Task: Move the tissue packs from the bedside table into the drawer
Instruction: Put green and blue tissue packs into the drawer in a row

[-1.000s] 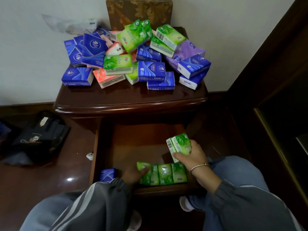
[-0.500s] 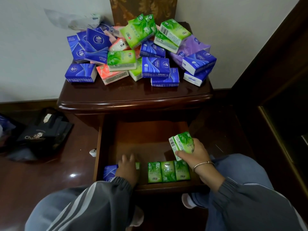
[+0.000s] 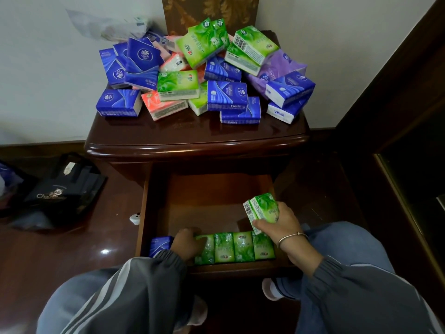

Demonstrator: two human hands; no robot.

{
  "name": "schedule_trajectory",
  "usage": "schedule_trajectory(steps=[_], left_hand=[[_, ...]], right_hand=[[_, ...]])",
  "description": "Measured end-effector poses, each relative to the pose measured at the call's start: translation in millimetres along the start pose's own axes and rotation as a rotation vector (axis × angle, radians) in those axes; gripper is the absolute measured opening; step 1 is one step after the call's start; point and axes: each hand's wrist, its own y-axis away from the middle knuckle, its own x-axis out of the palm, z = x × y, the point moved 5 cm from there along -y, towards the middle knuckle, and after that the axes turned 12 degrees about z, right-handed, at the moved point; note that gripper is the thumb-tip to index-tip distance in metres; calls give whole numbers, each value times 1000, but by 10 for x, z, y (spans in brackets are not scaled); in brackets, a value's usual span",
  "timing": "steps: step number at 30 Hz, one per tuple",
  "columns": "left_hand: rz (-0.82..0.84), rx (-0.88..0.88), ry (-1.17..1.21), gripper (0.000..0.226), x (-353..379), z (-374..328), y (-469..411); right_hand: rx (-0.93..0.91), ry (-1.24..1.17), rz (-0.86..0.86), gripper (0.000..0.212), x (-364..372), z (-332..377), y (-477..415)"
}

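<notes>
- Since half a second ago our left hand (image 3: pixel 186 244) has slid right and now lies flat against the left end of the row of small green plastic-wrapped tissue packs (image 3: pixel 234 247), four visible, standing along the front wall of the open brown wooden drawer (image 3: pixel 204 203). Reads as squaring the row up.
- Left hand grips nothing: palm down, fingers loosely curled over the end pack.
- Right hand (image 3: pixel 277 227) is closed around a green pack of the same kind (image 3: pixel 263 208), held above the row's right end, about 4 o'clock in the drawer. Same spot as before, not yet set down.
- One small blue tissue pack (image 3: pixel 160 245) sits at 7 o'clock, just left of our left hand.
- Judgement: early in the task. The mixed heap of blue, green, pink and purple packs (image 3: pixel 204 73) covers the back of the dark glossy wooden bedside table (image 3: pixel 197 138).
- Room: drawer floor is bare from centre to 12 o'clock, so a second row fits. Table top overhangs the drawer's back; reach in from the front.
</notes>
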Motion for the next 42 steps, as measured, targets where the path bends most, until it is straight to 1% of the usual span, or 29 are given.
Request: schedule_trajectory(steps=[2,3,4,5,6,7,8,9,11,12,13,14,15,16,17,18,21,23,24,25,26,28,29,32,36,38,40,41,42], left_hand=[[-83,48,173,46,-85,-170,112],[-64,83,367,52,-90,-274,179],[49,117,618,62,-46,-412,251],[213,143,870,73,33,-569,321],[348,155,1032,80,111,-715,381],[414,172,1103,79,160,-836,424],[420,186,1122,74,197,-921,436],[380,183,1103,65,223,-973,429],[235,133,1028,56,234,-960,355],[201,118,1011,50,244,-916,304],[201,115,1008,46,254,-875,270],[222,117,996,43,262,-835,239],[248,115,960,42,273,-796,212],[271,107,916,43,294,-774,185],[288,101,873,45,322,-778,169],[298,97,828,48,356,-802,148],[278,91,624,64,477,-985,73],[172,54,346,72,537,-1072,-14],[117,33,194,74,562,-1100,-45],[88,18,98,74,592,-1123,-58],[83,14,75,69,621,-1139,-62],[117,38,127,56,645,-1133,-58],[140,61,142,50,632,-1124,-48],[176,129,106,33,550,-1034,-41],[131,81,192,21,407,-841,-57],[128,70,247,4,347,-774,-59],[167,87,268,15,370,-725,-83],[182,100,262,14,389,-728,-73],[178,118,241,7,411,-731,-68]], right_hand=[[-4,24,7,51,30,-4,-2],[-9,48,17,52,54,6,-2],[-16,79,28,53,86,16,3],[-25,111,38,55,124,29,11],[-38,147,49,58,172,43,25],[-59,185,65,60,227,61,45],[-88,227,94,63,291,78,69],[-117,260,148,65,355,86,91],[-147,260,314,78,433,56,118],[-146,236,383,84,405,26,120],[-142,221,395,85,324,-2,109],[-146,216,327,80,191,-33,77],[-143,207,194,74,16,-73,37],[-109,194,57,68,-158,-139,2],[-40,173,-30,64,-286,-228,-27],[41,153,-43,63,-346,-322,-51],[219,21,173,60,-204,-536,-96],[250,-60,238,55,-93,-567,-112],[243,-80,238,51,-63,-564,-130],[234,-93,226,47,-45,-556,-154],[230,-103,208,41,-34,-541,-175],[222,-151,169,28,-23,-531,-200],[227,-179,153,27,-21,-529,-196],[245,-227,130,35,-45,-524,-165],[241,-224,118,43,-62,-499,-152],[245,-215,112,42,-57,-511,-165],[250,-194,103,45,-64,-509,-170],[250,-186,104,46,-63,-510,-174],[249,-181,112,45,-61,-503,-170]])
